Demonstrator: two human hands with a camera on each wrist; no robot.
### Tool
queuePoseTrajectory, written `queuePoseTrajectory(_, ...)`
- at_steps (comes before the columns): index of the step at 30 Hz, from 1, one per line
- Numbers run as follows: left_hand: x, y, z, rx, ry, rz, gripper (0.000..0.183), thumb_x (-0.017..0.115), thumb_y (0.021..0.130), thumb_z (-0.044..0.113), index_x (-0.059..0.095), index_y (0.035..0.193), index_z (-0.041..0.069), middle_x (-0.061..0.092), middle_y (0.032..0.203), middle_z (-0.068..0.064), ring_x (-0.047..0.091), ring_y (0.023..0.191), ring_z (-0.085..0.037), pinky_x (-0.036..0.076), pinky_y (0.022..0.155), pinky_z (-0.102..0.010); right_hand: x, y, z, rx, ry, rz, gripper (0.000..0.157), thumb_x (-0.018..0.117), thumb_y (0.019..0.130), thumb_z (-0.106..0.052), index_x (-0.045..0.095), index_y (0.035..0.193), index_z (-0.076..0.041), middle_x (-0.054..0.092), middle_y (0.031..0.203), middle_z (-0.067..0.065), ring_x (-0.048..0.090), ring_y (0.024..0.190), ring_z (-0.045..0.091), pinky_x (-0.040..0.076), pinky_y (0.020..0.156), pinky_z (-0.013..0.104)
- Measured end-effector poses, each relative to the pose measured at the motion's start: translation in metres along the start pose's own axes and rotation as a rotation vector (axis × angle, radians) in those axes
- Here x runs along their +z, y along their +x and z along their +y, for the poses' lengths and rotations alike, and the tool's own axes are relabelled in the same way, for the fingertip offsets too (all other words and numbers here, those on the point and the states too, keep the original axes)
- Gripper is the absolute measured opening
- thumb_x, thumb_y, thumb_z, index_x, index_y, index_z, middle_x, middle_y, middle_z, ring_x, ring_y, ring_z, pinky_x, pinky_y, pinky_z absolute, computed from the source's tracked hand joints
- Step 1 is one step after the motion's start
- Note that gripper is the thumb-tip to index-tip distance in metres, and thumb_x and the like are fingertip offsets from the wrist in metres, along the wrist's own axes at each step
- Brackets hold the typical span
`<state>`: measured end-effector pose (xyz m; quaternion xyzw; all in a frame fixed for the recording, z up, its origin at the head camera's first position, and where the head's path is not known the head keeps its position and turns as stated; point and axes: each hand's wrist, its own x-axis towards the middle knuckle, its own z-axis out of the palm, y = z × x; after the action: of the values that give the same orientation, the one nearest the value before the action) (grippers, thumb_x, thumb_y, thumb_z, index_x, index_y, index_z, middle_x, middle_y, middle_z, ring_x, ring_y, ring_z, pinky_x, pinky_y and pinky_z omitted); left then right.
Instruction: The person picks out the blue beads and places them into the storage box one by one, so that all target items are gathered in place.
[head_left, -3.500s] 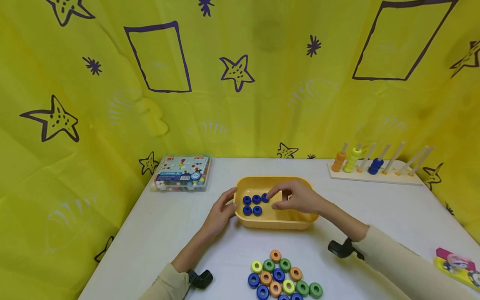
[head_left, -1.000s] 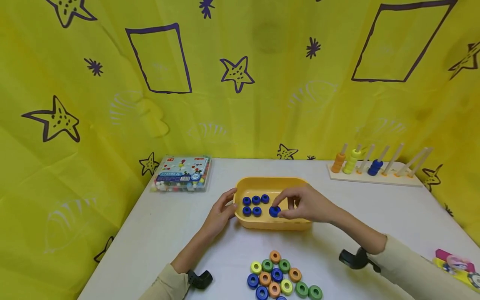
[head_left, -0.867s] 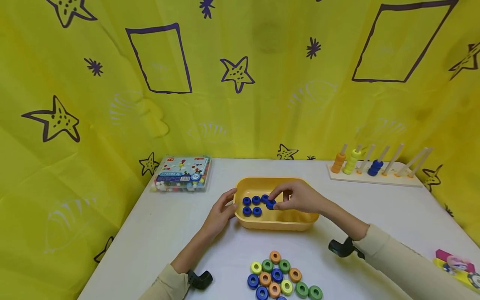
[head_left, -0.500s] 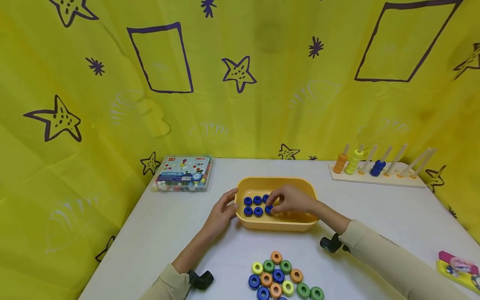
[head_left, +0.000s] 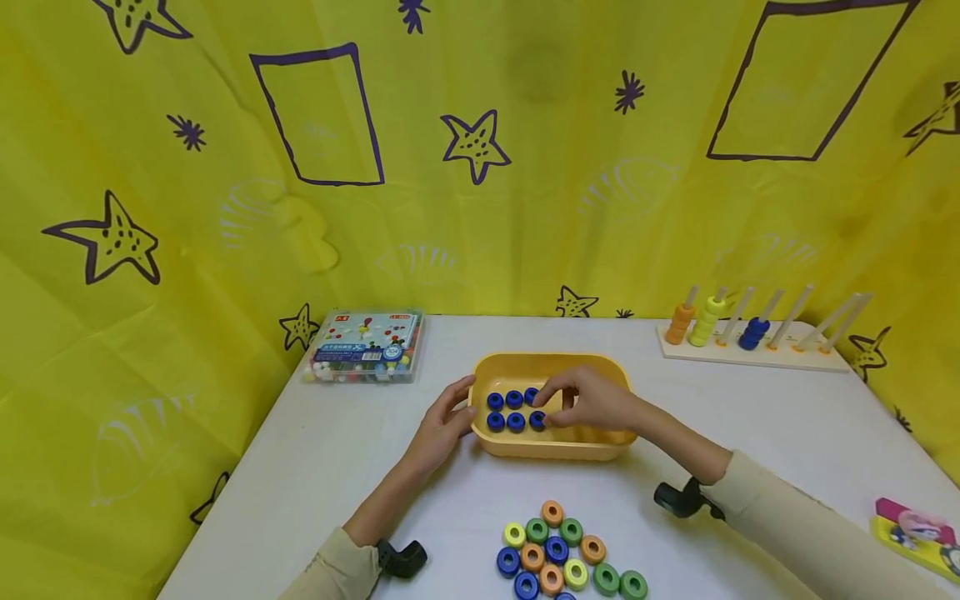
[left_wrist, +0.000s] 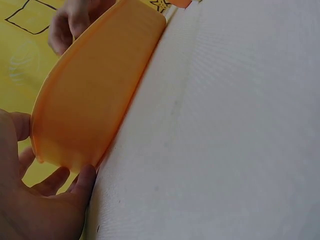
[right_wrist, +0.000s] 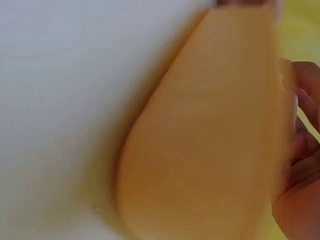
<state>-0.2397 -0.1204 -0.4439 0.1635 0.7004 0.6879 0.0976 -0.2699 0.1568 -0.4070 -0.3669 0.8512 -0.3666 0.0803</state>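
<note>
A yellow plastic tub (head_left: 555, 450) stands mid-table with several blue ring beads (head_left: 515, 422) in two rows on its left half. My left hand (head_left: 442, 425) grips the tub's left end, fingers and thumb against its wall, as the left wrist view also shows. Over the tub's inside, my right hand (head_left: 600, 400) has thumb and index finger apart. The thumb is at the lower-row end bead (head_left: 537, 420), the index finger by the upper-row end bead (head_left: 531, 396). In the right wrist view the tub's wall hides the beads and the fingertips.
Several loose orange, green, yellow and blue ring beads (head_left: 551, 556) lie in front of the tub. A pegboard (head_left: 753, 354) with stacked beads stands back right, a clear box of small pieces (head_left: 363, 346) back left. A colourful toy (head_left: 917, 533) is at the right edge.
About a second ago my right hand held a blue bead above the tub. That bead now sits at the end of the lower row, and the fingers have parted. My left hand stayed put.
</note>
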Motion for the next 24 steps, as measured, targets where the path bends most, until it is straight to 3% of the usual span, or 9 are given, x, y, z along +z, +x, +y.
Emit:
queuePoseTrajectory(4, 0.0, 0.0, 0.0, -0.001, 0.001, 0.002, 0.049, 0.045, 0.097, 0.006, 0.03, 0.144, 0.006, 0.031, 0.143, -0.022, 0.044, 0.121, -0.038, 0.046, 0.09, -0.034, 0.004, -0.027, -0.032, -0.121, 0.023, -0.027, 0.017, 0.074, 0.079, -0.026, 0.071, 0.096, -0.026, 0.066, 0.084, -0.011, 0.049, 0.054, 0.005, 0.043, 0.046, 0.021)
queuePoseTrajectory(7, 0.0, 0.0, 0.0, 0.001, 0.003, 0.003, 0.049, 0.045, 0.097, 0.007, 0.031, 0.144, 0.007, 0.031, 0.142, -0.022, 0.044, 0.121, -0.038, 0.046, 0.09, -0.033, 0.015, -0.051, -0.05, -0.166, 0.085, -0.136, 0.02, 0.073, 0.081, -0.025, 0.069, 0.101, -0.028, 0.065, 0.088, -0.013, 0.046, 0.052, 0.0, 0.041, 0.042, 0.019)
queuePoseTrajectory(12, 0.0, 0.001, -0.001, -0.005, 0.002, 0.003, 0.049, 0.045, 0.097, 0.007, 0.031, 0.144, 0.007, 0.031, 0.143, -0.022, 0.045, 0.121, -0.037, 0.046, 0.09, -0.033, 0.041, -0.086, -0.064, -0.167, 0.17, -0.283, 0.024, 0.071, 0.082, -0.022, 0.068, 0.106, -0.027, 0.065, 0.094, -0.014, 0.045, 0.055, -0.006, 0.042, 0.043, 0.017)
queuePoseTrajectory(17, 0.001, 0.001, -0.002, -0.005, 0.011, 0.01, 0.048, 0.045, 0.097, 0.006, 0.032, 0.144, 0.008, 0.032, 0.142, -0.022, 0.044, 0.121, -0.036, 0.046, 0.09, -0.033, 0.062, -0.108, -0.063, -0.137, 0.229, -0.296, 0.024, 0.069, 0.084, -0.028, 0.067, 0.108, -0.028, 0.063, 0.087, -0.015, 0.042, 0.053, -0.008, 0.039, 0.041, 0.016)
queuePoseTrajectory(24, 0.0, 0.0, -0.001, -0.021, 0.032, 0.018, 0.048, 0.046, 0.097, 0.009, 0.033, 0.144, 0.01, 0.033, 0.142, -0.02, 0.045, 0.122, -0.035, 0.046, 0.09, -0.033, 0.072, -0.116, -0.057, -0.058, 0.372, -0.324, 0.025, 0.068, 0.086, -0.025, 0.067, 0.111, -0.026, 0.065, 0.089, -0.012, 0.043, 0.056, -0.006, 0.038, 0.043, 0.015)
